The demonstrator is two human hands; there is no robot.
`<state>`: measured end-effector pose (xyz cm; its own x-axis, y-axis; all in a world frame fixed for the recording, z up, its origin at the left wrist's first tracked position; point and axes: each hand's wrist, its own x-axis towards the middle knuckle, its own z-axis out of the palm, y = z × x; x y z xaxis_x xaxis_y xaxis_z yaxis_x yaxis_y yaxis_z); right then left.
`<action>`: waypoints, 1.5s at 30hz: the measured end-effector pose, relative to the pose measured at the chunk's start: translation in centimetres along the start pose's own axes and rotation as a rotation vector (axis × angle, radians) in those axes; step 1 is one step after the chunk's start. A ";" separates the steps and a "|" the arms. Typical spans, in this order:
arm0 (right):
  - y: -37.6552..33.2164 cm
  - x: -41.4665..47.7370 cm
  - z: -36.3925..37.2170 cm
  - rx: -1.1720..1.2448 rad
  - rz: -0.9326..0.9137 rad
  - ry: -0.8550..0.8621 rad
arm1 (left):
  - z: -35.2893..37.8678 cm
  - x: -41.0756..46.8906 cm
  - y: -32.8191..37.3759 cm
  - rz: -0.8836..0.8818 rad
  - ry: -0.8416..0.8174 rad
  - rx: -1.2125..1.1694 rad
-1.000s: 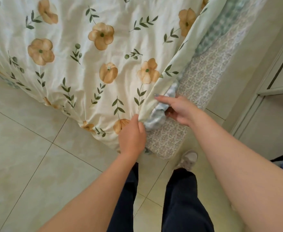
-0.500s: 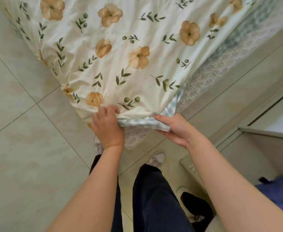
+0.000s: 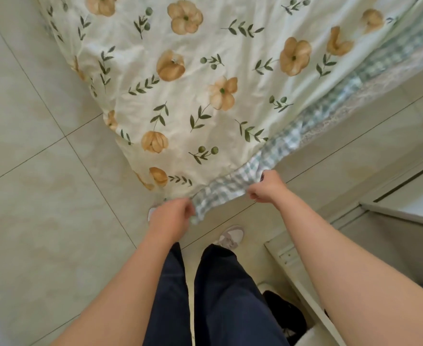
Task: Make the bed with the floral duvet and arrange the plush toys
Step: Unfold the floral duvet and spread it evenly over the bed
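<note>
**Duvet corner held taut at bed's end**

The floral duvet [image 3: 205, 83] is seen spread over the bed, cream with tan flowers and green sprigs. Its near corner is drawn out past the bed toward the person, above the tiled floor [image 3: 30, 196]. Along the lower edge the green-and-white checked underside [image 3: 220, 193] is turned outward as a narrow band, which runs on up the right side of the cover.

That band is gripped at two places. The left hand [image 3: 170, 218] is curled round it at the corner, knuckles up, with a fold of checked cloth showing just beside the fingers. The right hand [image 3: 267, 187] is clenched on it further along the right side, and the cloth between the two is pulled nearly straight.

A strip of grey patterned mattress [image 3: 325, 128] is exposed below the checked edge at right. Dark trousers [image 3: 230, 295] and one pale shoe [image 3: 231, 237] are seen beneath the arms, with the shoe planted on the tiles near the held corner. A pale cabinet [image 3: 405, 216] is placed at the right edge, well apart from the bed. A black object [image 3: 285, 313], too dim to be identified, lies at its foot.
</note>
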<state>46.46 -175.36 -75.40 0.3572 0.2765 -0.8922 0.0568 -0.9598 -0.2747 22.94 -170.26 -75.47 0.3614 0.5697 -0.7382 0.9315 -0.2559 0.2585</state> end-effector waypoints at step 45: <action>2.1 11.9 -28.6 0.693 0.227 0.002 | -9.0 18.0 30.2 0.511 -0.335 0.062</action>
<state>77.50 -175.46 -76.37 0.2916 0.0735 -0.9537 -0.6218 -0.7430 -0.2474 57.97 -160.71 -75.34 0.7198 0.0891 -0.6884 0.6357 -0.4828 0.6023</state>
